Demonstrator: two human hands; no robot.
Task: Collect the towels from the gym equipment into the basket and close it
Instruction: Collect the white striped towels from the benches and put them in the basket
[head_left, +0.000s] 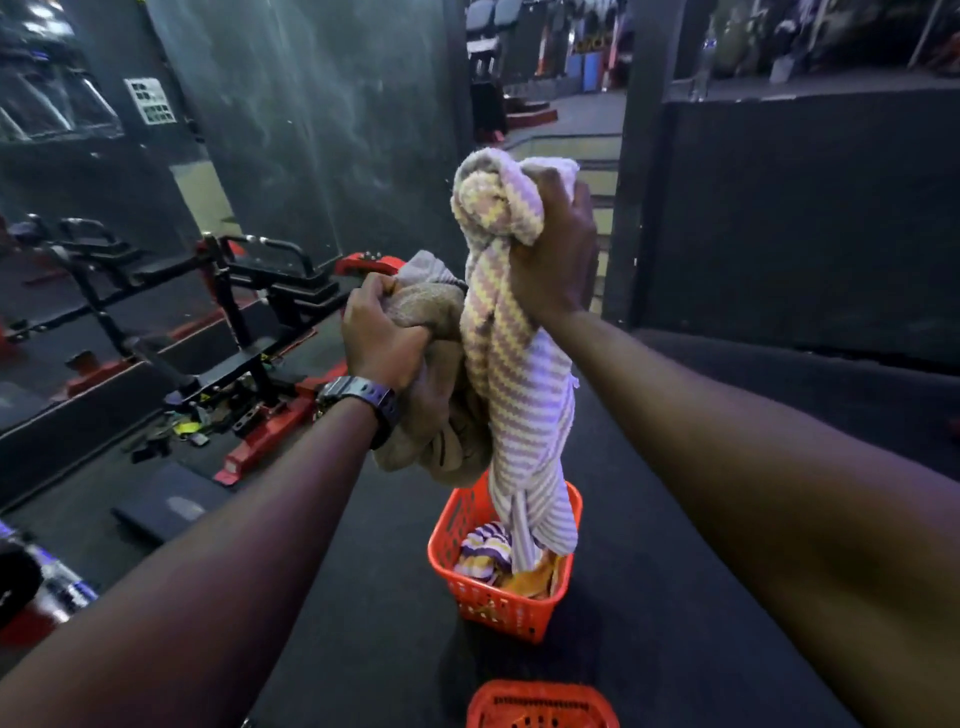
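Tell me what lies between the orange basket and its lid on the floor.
Head view: only bare dark floor separates the basket from the lid.

The floor (649, 597) is dark rubber matting, running back toward a doorway (566, 119) at the top centre, beyond which a brighter room with blurred red and blue shapes shows. A dark panelled wall (322, 130) stands left of that opening, and a black wall (805, 218) fills the right side. Along the left edge a mirror (67, 171) reflects the gym. Below it sits a black and red weight machine (244, 332) on the floor. Light is dim and bluish.
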